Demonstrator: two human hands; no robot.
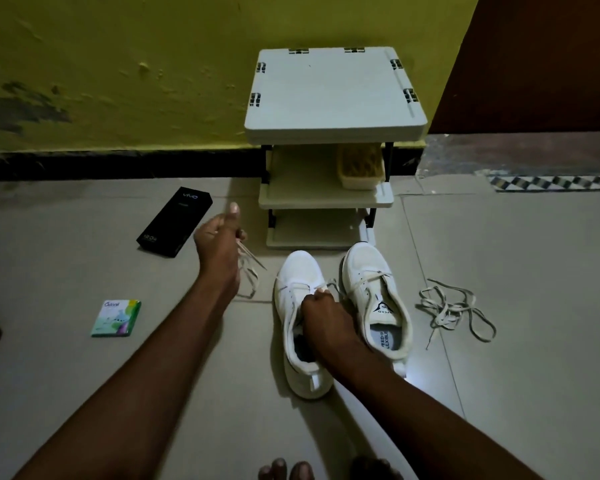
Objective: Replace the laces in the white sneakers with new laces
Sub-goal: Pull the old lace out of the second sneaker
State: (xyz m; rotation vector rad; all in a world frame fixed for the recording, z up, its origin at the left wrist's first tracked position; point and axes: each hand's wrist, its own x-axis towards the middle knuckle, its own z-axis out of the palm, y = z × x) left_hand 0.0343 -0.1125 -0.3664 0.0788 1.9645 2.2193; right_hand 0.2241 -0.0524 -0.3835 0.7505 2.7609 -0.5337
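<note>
White sneakers (368, 271) are standing together on the floor (499, 254), the left hand (219, 237) is gripping a lace (248, 275), the right hand (321, 308) is pinching lace on one shoe (297, 270), and a loose lace (454, 310) is lying beside, so most lacing is probably remaining.

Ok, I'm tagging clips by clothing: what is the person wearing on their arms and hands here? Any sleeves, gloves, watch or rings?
Nothing worn shows. The left hand and right hand are bare, without gloves, and no ring is visible. The left forearm and right forearm are uncovered to the frame's edge, with no sleeve, watch, bracelet or marking.
</note>
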